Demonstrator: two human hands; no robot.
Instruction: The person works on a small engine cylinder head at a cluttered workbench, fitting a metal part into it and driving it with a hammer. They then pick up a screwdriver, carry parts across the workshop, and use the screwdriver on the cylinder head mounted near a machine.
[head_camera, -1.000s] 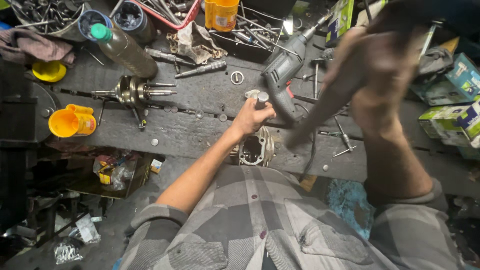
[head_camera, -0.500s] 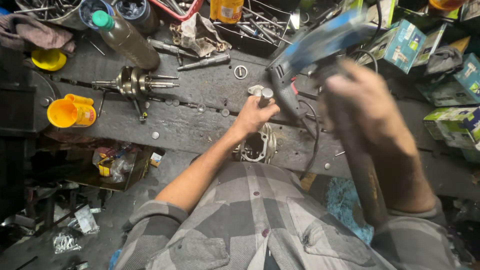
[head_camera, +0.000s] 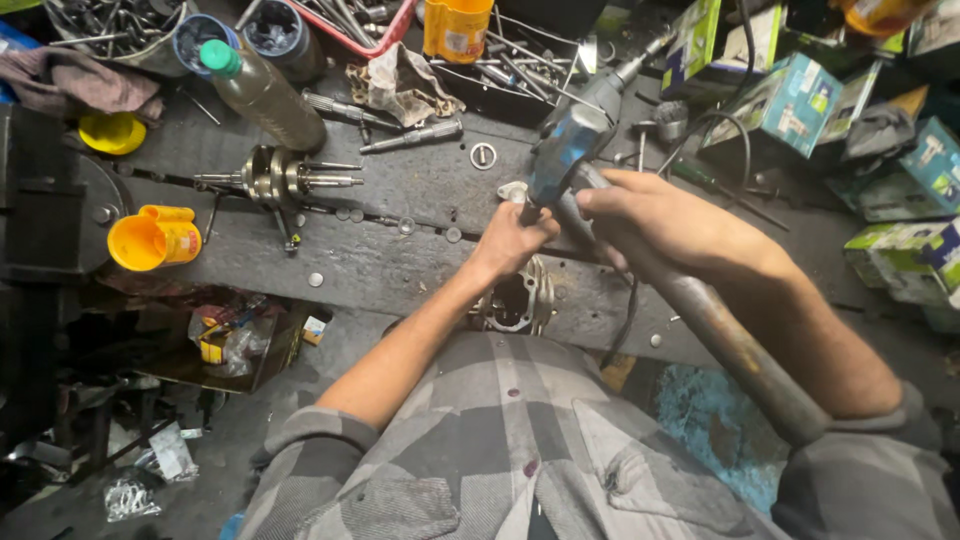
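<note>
My left hand is closed around a small metal piece standing on the dark workbench, just above a metal engine cylinder at the bench's front edge. My right hand grips a long rusty metal pipe. The pipe runs from my right sleeve up to my left hand, and its far end lies against that hand. A blue-grey power drill lies on the bench right behind both hands, its bit pointing to the far right.
A crankshaft lies at the left. Near it are a yellow cup and a bottle with a green cap. A rag, loose bolts and an orange container fill the back. Cardboard boxes crowd the right.
My right hand has swung the pipe down from up high until its end meets my left hand. My left hand has stayed closed on the metal piece.
</note>
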